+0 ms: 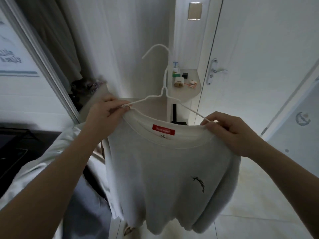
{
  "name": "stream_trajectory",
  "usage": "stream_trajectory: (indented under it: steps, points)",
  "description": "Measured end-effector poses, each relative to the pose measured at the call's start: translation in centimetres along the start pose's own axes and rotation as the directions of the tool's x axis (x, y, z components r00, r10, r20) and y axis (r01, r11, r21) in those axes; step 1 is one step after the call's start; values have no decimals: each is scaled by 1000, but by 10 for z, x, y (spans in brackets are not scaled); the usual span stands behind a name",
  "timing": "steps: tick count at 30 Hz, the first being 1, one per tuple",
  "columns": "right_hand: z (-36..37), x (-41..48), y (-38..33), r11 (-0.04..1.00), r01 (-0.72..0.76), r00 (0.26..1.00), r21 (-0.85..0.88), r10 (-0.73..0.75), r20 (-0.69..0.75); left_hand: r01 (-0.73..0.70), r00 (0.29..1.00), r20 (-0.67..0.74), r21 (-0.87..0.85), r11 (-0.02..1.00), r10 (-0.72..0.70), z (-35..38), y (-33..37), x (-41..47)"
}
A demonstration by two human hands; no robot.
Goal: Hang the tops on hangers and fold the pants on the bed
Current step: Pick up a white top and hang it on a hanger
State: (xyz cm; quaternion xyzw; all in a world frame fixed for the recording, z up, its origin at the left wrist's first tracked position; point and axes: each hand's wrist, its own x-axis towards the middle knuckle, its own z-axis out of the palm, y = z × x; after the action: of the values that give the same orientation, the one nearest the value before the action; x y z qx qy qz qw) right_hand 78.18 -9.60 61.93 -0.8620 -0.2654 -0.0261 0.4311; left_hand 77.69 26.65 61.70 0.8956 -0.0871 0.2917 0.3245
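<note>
White T-shirt (155, 178) is held up in mid-air on a white wire hanger (164, 78), hook up; the wire below the collar line is hidden inside the fabric. Left hand (105, 111) pinches wire and collar at the hanger's left shoulder, right hand (229, 133) pinches the same at its right shoulder. Behind the hanger, the items on the corner shelf (189, 92) are too small to identify.

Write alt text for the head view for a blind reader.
The left hand and right hand hold up a white T-shirt with a red neck label, each pinching one end of the thin white wire hanger at its collar. Behind are a white door and a shelf.
</note>
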Motion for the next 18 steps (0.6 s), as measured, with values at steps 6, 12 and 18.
stream_trajectory:
  steps: [6,12,18]
  points:
    - [-7,86,-46,990,71,990,122,-55,-131,-116,993,-23,2,993,116,-31,-33,103]
    - [-11,182,-104,966,110,961,233,-43,-274,-160,980,-124,-27,987,155,-58,-72,231]
    - [-16,284,-162,925,154,914,347,0,-407,-176,953,-247,9,984,173,-95,-100,348]
